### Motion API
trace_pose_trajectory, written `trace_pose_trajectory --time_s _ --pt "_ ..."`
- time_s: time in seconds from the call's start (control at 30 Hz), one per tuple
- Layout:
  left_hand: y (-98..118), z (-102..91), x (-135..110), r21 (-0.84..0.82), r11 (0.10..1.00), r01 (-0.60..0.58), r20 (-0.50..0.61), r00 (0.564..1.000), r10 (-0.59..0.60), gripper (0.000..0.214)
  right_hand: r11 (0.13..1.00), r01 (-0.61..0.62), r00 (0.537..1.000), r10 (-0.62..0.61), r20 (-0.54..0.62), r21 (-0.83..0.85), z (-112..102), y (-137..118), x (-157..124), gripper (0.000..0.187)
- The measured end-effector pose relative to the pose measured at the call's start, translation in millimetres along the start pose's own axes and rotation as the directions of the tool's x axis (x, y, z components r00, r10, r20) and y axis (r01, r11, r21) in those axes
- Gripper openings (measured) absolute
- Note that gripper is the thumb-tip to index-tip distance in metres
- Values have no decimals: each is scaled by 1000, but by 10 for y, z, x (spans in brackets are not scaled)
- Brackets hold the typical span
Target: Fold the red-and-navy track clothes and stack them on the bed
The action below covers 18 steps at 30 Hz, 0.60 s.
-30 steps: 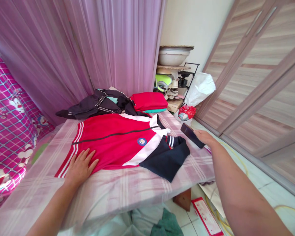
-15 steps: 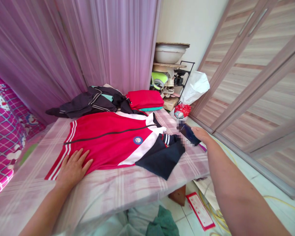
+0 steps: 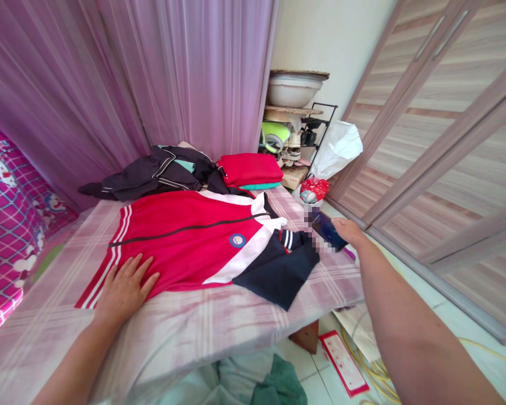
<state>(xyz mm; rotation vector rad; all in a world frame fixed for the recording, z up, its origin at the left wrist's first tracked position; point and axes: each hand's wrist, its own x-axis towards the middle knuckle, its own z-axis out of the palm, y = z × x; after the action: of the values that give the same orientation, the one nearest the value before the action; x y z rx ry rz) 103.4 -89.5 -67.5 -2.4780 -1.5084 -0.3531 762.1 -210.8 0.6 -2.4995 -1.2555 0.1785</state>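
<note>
A red, white and navy zip jacket point(image 3: 185, 242) lies spread on the table, its hem towards the left and its collar towards the right. My left hand point(image 3: 124, 284) rests flat on the hem's near corner, fingers spread. One navy sleeve point(image 3: 278, 273) is folded over at the near right, with a striped cuff beside the collar. My right hand point(image 3: 348, 230) grips the edge of a dark flat phone point(image 3: 331, 232) above the table's right end. Part of the phone is blurred out by pixelation.
Behind the jacket lie a heap of dark clothes point(image 3: 152, 171) and a folded red garment point(image 3: 251, 169). A checked cloth covers the table point(image 3: 181, 332). Beyond its right end are a shoe rack point(image 3: 326, 132), bags and a wardrobe point(image 3: 430, 146). A yellow cable point(image 3: 377, 371) lies on the floor.
The view has shifted very slightly. My right hand and the phone appear a little further right; my left hand and the jacket stay as they were.
</note>
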Motion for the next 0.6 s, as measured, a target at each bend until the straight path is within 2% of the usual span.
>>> trace_pose_trajectory --time_s 0.6 --pt "30 -29 -6 -22 1000 -10 -22 1000 10 65 996 28 999 -26 25 -79 -26 -79 -42 45"
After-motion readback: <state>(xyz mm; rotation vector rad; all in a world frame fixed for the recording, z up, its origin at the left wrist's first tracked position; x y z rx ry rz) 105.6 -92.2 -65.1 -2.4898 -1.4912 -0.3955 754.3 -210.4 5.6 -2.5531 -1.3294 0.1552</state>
